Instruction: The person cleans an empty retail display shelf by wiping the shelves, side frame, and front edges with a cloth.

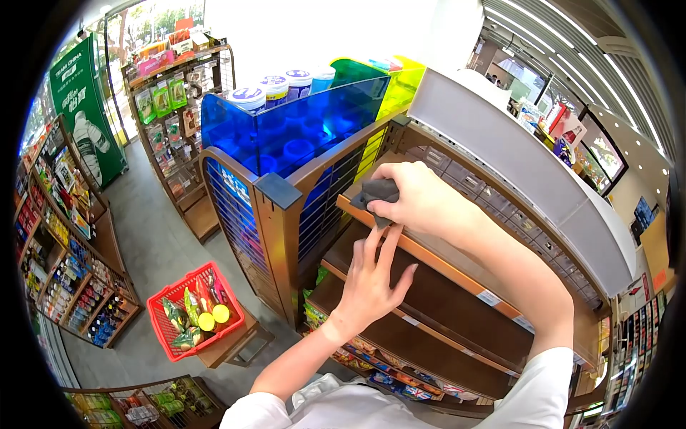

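- Dark grey cloth [381,190] is at the near corner of the top shelf [457,266], just to the right of the blue bin [300,143] and lower than its rim.
- Right hand [421,194] is closed on this cloth, with thumb and fingers bent around it, at the shelf edge.
- Left hand [366,287] is open, below and to the right of the blue bin, with fingers spread. Its longest fingertips reach to the lower tip of the cloth; I cannot tell if they press on it.
- Blue bin has transparent walls, and rounded shapes are visible through them. Several lidded tubs [299,84] stand at its far side; whether inside or behind, I cannot tell.
- Yellow bin [408,80] is beyond the blue bin, to the right.
- Red basket [209,339] is below and to the left of the blue bin, on a wooden stool [232,343]. It contains green packets [176,314], reddish packets [203,292] and two round yellow things [221,313].
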`<action>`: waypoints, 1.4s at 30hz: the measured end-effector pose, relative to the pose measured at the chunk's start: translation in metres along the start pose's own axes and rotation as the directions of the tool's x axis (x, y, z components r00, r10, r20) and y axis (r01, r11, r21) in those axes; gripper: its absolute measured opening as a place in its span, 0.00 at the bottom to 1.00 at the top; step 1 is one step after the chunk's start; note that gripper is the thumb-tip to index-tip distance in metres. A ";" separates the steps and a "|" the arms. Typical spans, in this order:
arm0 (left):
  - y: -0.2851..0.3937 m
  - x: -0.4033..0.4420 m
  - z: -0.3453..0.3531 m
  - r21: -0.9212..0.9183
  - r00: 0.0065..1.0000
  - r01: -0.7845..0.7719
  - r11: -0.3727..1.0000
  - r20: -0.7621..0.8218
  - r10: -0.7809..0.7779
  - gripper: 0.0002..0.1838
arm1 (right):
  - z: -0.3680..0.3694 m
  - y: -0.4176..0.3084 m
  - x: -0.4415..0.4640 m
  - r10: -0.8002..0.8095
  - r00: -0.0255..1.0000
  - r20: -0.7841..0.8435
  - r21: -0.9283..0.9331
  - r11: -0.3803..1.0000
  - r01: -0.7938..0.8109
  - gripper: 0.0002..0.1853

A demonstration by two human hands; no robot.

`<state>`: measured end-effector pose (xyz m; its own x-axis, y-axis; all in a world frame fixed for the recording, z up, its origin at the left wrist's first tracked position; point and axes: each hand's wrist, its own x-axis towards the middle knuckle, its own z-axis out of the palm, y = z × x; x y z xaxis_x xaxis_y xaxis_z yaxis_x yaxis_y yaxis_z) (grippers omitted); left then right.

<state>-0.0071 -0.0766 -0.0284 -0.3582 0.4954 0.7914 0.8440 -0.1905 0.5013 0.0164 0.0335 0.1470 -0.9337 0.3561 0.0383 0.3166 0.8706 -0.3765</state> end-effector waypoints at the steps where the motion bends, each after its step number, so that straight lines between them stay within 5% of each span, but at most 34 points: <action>1: 0.004 0.001 0.001 0.008 0.999 0.013 1.000 -0.030 -0.013 0.43 | 0.001 0.003 0.001 0.000 1.000 -0.011 -0.016 1.000 0.000 0.18; 5: 0.036 -0.008 0.006 -0.074 0.998 -0.024 0.997 -0.056 0.020 0.37 | 0.000 0.002 0.003 0.021 1.000 0.003 -0.017 1.000 -0.021 0.18; 12: 0.057 -0.015 0.018 0.146 0.987 -0.104 0.984 0.133 0.084 0.40 | 0.000 0.008 0.000 0.023 0.999 0.041 0.018 1.000 -0.023 0.20; 25: 0.056 -0.012 0.016 0.089 0.991 -0.095 0.991 0.107 0.085 0.41 | -0.002 0.018 -0.016 -0.061 0.997 0.040 0.026 0.998 0.060 0.21; 28: 0.052 -0.007 0.012 0.058 0.993 -0.097 0.994 0.070 0.093 0.34 | -0.002 0.022 -0.018 -0.064 0.997 0.046 0.048 0.997 0.062 0.20; 30: 0.035 -0.010 0.013 -0.294 0.974 -0.159 0.943 -0.202 0.101 0.22 | 0.002 0.028 -0.018 -0.073 0.997 0.035 0.049 0.996 0.071 0.19; 32: 0.019 0.002 -0.006 -0.177 0.889 -0.282 0.943 -0.418 0.188 0.12 | 0.006 0.034 -0.017 -0.189 0.982 -0.028 -0.045 0.981 0.187 0.18; 33: 0.012 0.012 -0.016 -0.189 0.896 -0.218 0.958 -0.428 0.119 0.11 | 0.005 0.032 -0.017 -0.184 0.983 -0.010 -0.025 0.983 0.183 0.19; 36: -0.013 0.039 -0.030 -0.014 0.937 -0.111 0.994 -0.335 0.100 0.22 | 0.002 0.026 -0.020 -0.132 0.991 0.022 0.039 0.991 0.131 0.20; 39: -0.046 0.043 -0.012 0.023 0.967 -0.167 0.986 -0.193 0.168 0.29 | 0.008 0.031 -0.022 -0.194 0.980 -0.047 0.008 0.981 0.195 0.20; 42: -0.057 0.038 -0.002 0.064 0.957 -0.190 0.980 -0.213 0.199 0.29 | 0.015 0.037 -0.025 -0.276 0.954 -0.120 -0.079 0.960 0.268 0.20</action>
<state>-0.0696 -0.0483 -0.0263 -0.2595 0.2555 0.9313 0.9205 -0.2262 0.3185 0.0485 0.0517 0.1188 -0.9578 0.1403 0.2510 0.0674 0.9581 -0.2784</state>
